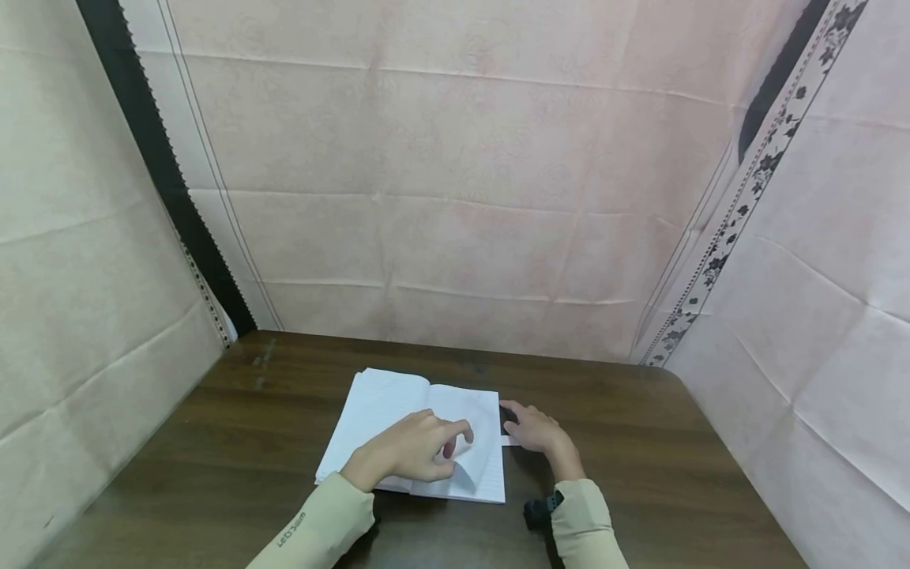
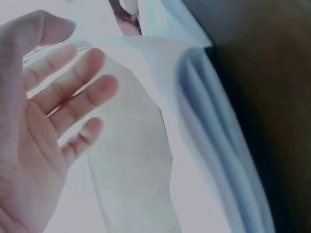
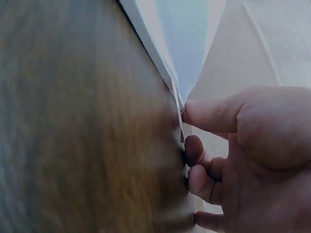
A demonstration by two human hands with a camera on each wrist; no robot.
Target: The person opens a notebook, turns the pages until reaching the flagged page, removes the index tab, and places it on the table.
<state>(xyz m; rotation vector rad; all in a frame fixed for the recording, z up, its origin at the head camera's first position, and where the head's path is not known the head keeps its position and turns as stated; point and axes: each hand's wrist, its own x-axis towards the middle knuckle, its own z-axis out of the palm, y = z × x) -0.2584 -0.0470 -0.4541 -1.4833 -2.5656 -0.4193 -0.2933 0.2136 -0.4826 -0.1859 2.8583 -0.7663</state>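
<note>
An open notebook (image 1: 384, 399) with white lined pages lies on the table. Over its right-hand page is my left hand (image 1: 419, 446), where a leaf of paper (image 1: 465, 466) stands up in a curl. The left wrist view shows this hand's fingers (image 2: 73, 97) loosely bent and apart, with nothing between them. At the notebook's right edge, my right hand (image 1: 536, 431) has its thumb (image 3: 209, 114) at the page edges and its other fingers bent low beside them, pinching the edge. A short white strip (image 1: 509, 440) juts out beside this thumb.
The dark brown wooden table (image 1: 611, 442) spreads around the notebook. Pale cloth sheets (image 1: 455, 197) hang behind it and on both sides. A dark band device (image 1: 542, 510) sits at my right wrist, beside the sleeve.
</note>
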